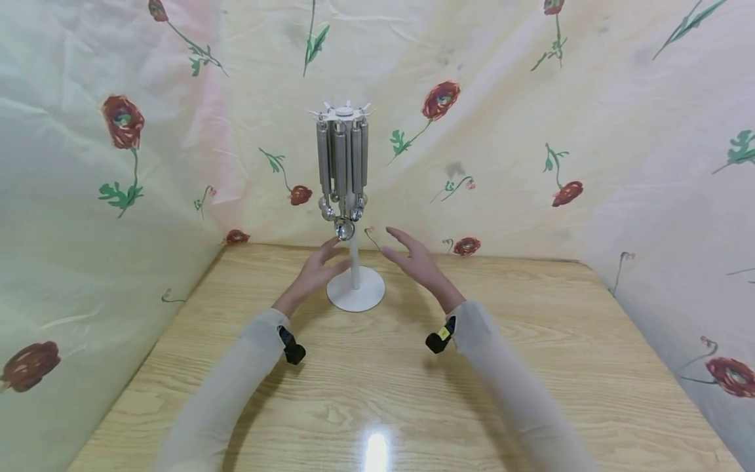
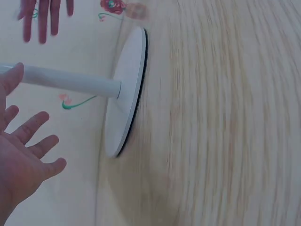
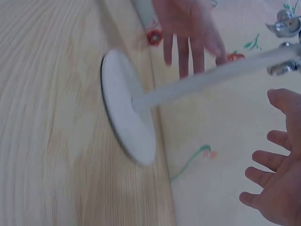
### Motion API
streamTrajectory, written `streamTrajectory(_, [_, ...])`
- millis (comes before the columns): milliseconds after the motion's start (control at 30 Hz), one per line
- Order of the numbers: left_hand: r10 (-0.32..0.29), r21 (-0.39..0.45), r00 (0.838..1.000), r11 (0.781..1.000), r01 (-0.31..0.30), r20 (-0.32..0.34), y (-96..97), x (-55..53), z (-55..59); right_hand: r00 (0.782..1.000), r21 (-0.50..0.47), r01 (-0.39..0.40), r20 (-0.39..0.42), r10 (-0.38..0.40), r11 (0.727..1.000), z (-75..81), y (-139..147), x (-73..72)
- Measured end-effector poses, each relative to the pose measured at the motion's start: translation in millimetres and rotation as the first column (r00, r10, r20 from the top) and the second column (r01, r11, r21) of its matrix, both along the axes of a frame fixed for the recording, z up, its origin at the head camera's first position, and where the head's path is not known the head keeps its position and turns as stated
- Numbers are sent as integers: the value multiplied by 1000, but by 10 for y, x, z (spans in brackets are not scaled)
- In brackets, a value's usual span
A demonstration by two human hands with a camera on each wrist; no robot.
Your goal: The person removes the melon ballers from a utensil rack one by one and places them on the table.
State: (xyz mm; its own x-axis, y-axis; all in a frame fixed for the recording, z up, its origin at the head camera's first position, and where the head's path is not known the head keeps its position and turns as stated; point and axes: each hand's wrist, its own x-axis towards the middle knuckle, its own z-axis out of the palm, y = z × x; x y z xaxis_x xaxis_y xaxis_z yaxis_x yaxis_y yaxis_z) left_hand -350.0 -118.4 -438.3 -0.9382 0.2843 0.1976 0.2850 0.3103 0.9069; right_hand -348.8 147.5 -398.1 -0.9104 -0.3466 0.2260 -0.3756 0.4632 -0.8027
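A white utensil stand with a round base and a thin pole stands toward the back of the table. From its spoked top hang several metal utensils with ribbed grey handles and shiny, rounded, ladle-like heads at the bottom. My left hand is held to the left of the pole, fingers spread and nothing in them; its fingertips overlap the lowest head in the head view. On the other side, my right hand is raised with fingers apart and grips nothing. Both palms face the pole, and the wrist views show a gap around it.
The stand rests on a light wood-grain table. Flower-printed cloth hangs close behind the table's back edge and along both sides. A bright light reflection shows on the table near the front.
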Motion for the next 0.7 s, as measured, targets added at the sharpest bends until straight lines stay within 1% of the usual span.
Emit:
streamTrajectory(133, [-1,67,999,998,4,-47,85,-26,-38,999,-105,-29,21,31,994,23,-177,-31])
streamTrajectory(200, [7,102,999,995,-2,-47,113,-20,-53,998,-146,-42,29,46,988,41,-248,-33])
streamTrajectory(267, [15,137,999,991,-10,-36,130,-8,-71,997,-192,-60,32,68,979,66,-313,-23])
streamTrajectory(367, [26,166,999,986,-22,-23,141,-6,-108,996,-249,-75,35,87,966,90,-397,-22])
streamTrajectory(533, [27,196,999,980,-22,-18,147,-28,-169,992,-330,-69,75,99,941,101,-501,-43])
streamTrajectory(600, [26,202,1000,979,-26,0,152,-33,-187,991,-348,-55,95,94,936,106,-529,-48])
streamTrajectory(700, [29,213,998,976,-39,51,167,-31,-198,989,-366,-36,118,84,930,124,-566,-47])
